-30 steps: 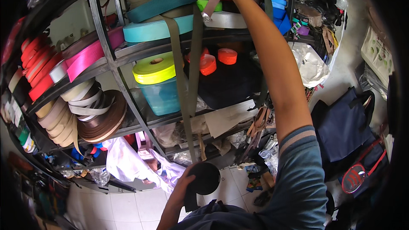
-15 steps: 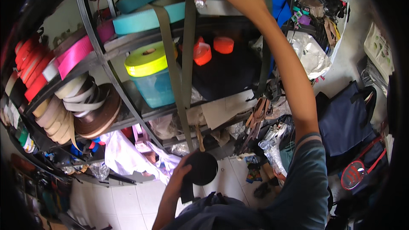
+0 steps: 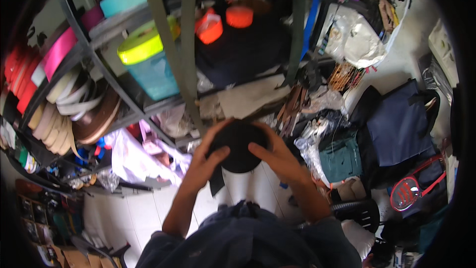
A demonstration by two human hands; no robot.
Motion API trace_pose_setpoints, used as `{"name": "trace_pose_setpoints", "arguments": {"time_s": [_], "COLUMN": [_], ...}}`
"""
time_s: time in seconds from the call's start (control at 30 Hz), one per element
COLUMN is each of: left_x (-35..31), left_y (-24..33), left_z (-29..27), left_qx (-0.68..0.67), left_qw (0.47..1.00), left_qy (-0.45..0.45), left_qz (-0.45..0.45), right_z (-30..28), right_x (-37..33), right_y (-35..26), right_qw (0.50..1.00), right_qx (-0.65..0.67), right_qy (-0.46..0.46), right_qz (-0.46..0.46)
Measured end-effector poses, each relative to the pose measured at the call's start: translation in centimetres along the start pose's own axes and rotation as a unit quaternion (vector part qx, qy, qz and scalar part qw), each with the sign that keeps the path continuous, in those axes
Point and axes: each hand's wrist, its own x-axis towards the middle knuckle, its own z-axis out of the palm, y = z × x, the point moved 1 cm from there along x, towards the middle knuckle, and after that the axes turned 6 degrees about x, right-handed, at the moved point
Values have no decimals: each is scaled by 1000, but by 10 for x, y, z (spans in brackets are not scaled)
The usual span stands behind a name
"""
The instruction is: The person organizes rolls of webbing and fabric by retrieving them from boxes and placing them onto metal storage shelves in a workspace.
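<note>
Gripping one black roll [image 3: 239, 145]: two hands [image 3: 243, 158].

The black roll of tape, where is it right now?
In the head view, the black roll sits at the centre, held between the left hand and the right hand, just below the hanging olive straps and in front of the metal shelf.

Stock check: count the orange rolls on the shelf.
2 orange rolls: one tilted on the dark shelf, one just to its right. Others may be hidden deeper in the shelving.
</note>
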Motion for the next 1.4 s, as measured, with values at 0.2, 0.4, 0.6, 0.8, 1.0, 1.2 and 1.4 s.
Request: {"name": "trace_pose_setpoints", "arguments": {"time_s": [0.2,0.4,0.6,0.8,1.0,1.2,1.4], "left_x": [16,27,53,75,108,145,171], "left_y": [8,29,65,105,129,153,166], "left_z": [29,44,47,64,56,66,68], "left_qx": [53,134,165,314,393,303,254], "left_qw": [998,985,968,892,838,856,820], "left_qy": [-17,2,33,27,42,163,248], "left_qz": [43,106,186,324,378,385,448], "right_z": [-27,-39,-35,-31,-32,-41,-57], "right_x": [-6,-9,20,39,69,84,82], "right_y": [-1,-24,-66,-121,-163,-189,-198], "right_qw": [992,970,968,942,922,958,942], "right_qx": [122,240,202,307,360,246,49], "right_qy": [22,-6,-12,11,-16,-57,-67], "right_qz": [3,-40,-147,-137,-137,-135,-324]}}
